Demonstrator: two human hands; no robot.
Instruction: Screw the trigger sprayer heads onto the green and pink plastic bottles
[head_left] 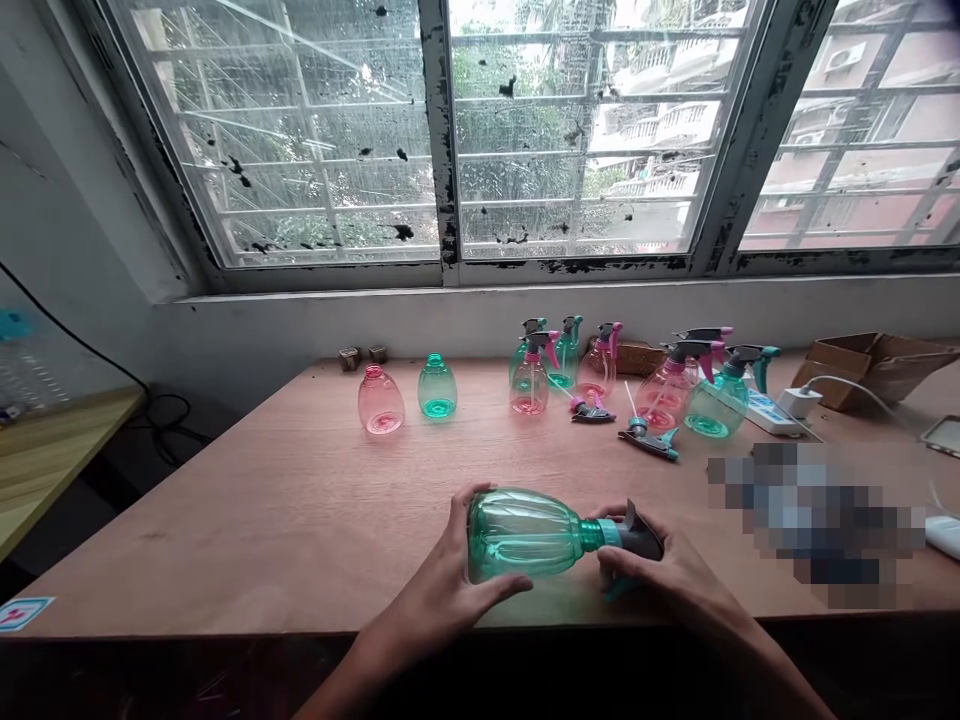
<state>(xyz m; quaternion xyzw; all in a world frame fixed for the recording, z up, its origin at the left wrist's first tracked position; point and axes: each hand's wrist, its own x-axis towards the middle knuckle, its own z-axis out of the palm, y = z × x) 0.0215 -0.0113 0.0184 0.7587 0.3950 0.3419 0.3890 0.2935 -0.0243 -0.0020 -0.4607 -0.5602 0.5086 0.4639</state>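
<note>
A clear green spray bottle [525,532] lies sideways in the air over the table's front edge, its neck pointing right. My left hand [461,570] is wrapped round the bottle's base end. At the neck, my right hand [656,565] grips the dark grey spray head [637,535] with its teal collar. Part of the teal trigger shows below that hand. Farther back stand a pink bottle [381,402] and a green bottle [437,388], both without heads. Two loose spray heads, one with a pink trigger [592,410] and one with a teal trigger [651,438], lie on the table.
Several complete pink and green spray bottles [529,385] stand along the back. At the right are a power strip [772,412], an open cardboard box [862,370], a phone [941,435] and a pixelated patch. A wooden table [247,520] fronts the windows.
</note>
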